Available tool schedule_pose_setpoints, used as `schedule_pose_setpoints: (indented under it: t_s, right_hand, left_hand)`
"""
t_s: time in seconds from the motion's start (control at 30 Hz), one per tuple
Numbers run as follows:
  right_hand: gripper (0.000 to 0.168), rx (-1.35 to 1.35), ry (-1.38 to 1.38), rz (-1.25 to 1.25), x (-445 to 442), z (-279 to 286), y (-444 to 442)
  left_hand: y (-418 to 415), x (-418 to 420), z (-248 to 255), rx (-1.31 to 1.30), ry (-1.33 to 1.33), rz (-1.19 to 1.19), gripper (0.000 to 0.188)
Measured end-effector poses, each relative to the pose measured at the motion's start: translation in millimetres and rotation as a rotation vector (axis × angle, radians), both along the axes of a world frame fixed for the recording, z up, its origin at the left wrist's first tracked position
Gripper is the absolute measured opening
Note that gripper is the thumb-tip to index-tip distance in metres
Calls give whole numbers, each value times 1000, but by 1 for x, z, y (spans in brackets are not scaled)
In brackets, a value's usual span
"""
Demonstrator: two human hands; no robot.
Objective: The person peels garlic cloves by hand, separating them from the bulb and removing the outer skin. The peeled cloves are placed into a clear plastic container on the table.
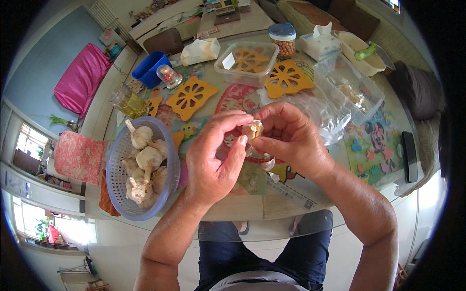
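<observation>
Between the fingertips of both hands, above the glass-topped table, is a partly broken garlic bulb (253,130). My left hand (218,156) grips it from the left with thumb and fingers. From the right, my right hand (291,138) pinches it between thumb and curled fingers. A loose garlic clove (268,164) lies on the table just below my hands, with a scrap of skin (273,177) beside it. More pale pieces under the hands are partly hidden. To the left, a bluish plastic basket (113,182) holds several whole garlic bulbs (149,158).
A clear plastic tray (373,96) with garlic skins stands at the right, near a crumpled plastic bag (329,120). Behind are a clear container (247,78), a lidded jar of nuts (285,45) and orange trivets (193,97). A glass of yellowish liquid (129,103) and a phone (409,156) flank them.
</observation>
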State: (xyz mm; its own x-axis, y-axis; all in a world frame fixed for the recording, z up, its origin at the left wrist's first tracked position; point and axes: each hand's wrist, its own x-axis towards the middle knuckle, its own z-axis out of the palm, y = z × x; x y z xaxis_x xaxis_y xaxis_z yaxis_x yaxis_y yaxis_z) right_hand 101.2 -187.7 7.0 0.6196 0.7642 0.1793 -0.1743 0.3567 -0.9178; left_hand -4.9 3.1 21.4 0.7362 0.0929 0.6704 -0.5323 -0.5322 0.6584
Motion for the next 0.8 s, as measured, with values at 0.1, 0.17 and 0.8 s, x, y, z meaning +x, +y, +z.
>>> schedule_pose_setpoints:
  t_s: [0.1,0.17,0.8]
  right_hand:
    - [30,26,-22,-35,-1,-3,2]
    - [28,22,-18,-61,-2,-5,3]
    - [17,-248,-119,-97,-4,15,-9]
  left_hand:
    - [-1,-3,0,40,30,-8,32]
    - [-3,-4,-1,-33,48,-32,29]
    - [-9,-6,4,-72,118,30,24]
